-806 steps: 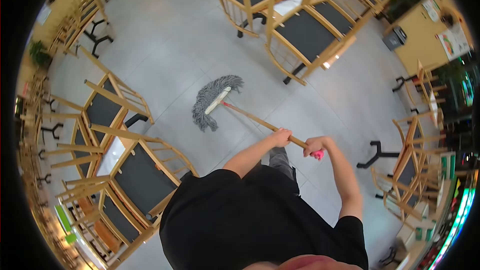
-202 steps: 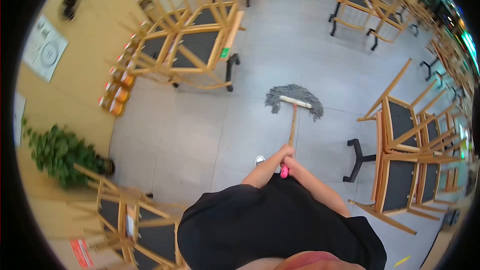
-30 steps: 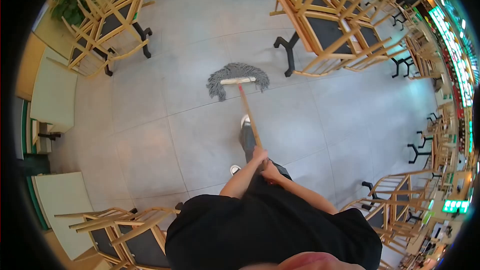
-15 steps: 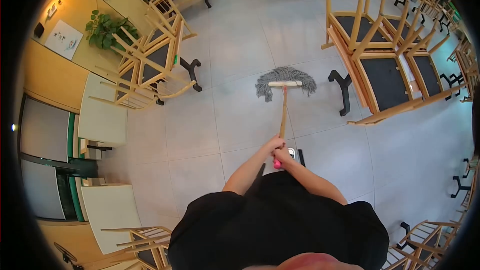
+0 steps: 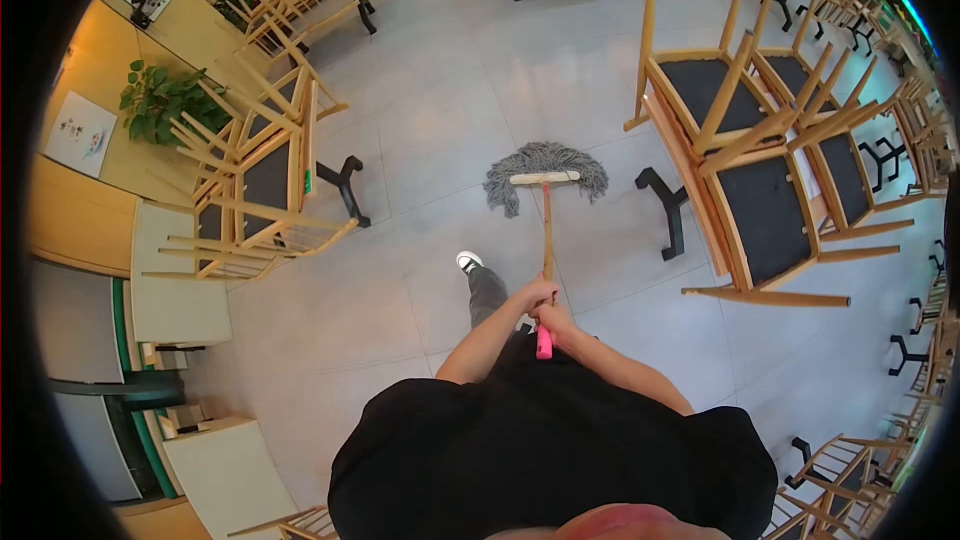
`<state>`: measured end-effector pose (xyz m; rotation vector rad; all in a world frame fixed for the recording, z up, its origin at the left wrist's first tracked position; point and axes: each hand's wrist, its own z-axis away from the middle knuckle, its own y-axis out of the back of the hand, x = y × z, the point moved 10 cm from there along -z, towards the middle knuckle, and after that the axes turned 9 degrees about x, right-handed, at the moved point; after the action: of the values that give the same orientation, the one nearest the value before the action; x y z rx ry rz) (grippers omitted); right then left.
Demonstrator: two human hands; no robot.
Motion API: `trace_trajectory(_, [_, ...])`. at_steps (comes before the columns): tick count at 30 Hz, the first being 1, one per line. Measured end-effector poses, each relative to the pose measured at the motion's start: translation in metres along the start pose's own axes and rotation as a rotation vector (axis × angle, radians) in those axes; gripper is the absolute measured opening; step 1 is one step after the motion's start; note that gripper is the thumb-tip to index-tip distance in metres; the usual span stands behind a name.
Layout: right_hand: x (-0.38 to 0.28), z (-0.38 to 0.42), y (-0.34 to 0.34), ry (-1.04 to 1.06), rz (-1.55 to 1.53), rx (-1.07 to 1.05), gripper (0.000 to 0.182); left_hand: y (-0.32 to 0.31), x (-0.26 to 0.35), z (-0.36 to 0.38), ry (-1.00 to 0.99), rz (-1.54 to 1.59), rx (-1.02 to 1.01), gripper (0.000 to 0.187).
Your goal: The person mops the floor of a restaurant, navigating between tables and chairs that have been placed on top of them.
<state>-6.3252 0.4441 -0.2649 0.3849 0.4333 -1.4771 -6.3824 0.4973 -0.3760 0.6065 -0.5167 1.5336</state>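
A mop (image 5: 547,230) with a wooden handle stretches out in front of me. Its grey string head (image 5: 545,155) lies fanned on the tiled floor under a pale crossbar. My left hand (image 5: 538,293) is closed around the handle, the farther of the two along it. Just behind it, closer to my body, my right hand (image 5: 552,317) grips the same handle above its pink end (image 5: 544,343). The hands are close together, and some fingers are hidden.
To the right, upturned chairs (image 5: 765,220) rest on a table with a black leg (image 5: 668,212) near the mop. More upturned chairs (image 5: 270,190) sit on a table at left, beside a green plant (image 5: 165,105). My shoe (image 5: 468,261) is on the floor left of the handle.
My left foot has come forward into view, and the other shoe no longer shows. Surrounding furniture has shifted in view as I move. Both hands keep their hold on the mop.
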Motion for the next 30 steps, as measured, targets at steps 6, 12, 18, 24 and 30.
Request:
trace_trajectory(6, [-0.093,-0.088,-0.063,0.036,-0.062,0.047,0.010,0.060,0.096,-0.094,-0.051,-0.191,-0.051,0.009])
trace_trajectory(12, [-0.189,-0.113,-0.136,0.063,-0.192,0.123,0.009,0.107,0.159,-0.176,0.024,-0.367,-0.227,0.010])
trace_trajectory(18, [-0.224,-0.161,-0.174,-0.003,-0.267,0.184,0.012,0.142,0.216,-0.203,-0.033,-0.377,-0.271,0.009])
trace_trajectory(24, [-0.295,-0.224,-0.210,0.010,-0.330,0.266,0.007,0.176,0.270,-0.290,-0.097,-0.407,-0.190,0.030])
trace_trajectory(30, [-0.399,-0.303,-0.275,0.090,-0.344,0.282,0.007,0.222,0.355,-0.383,-0.176,-0.380,-0.316,0.034])
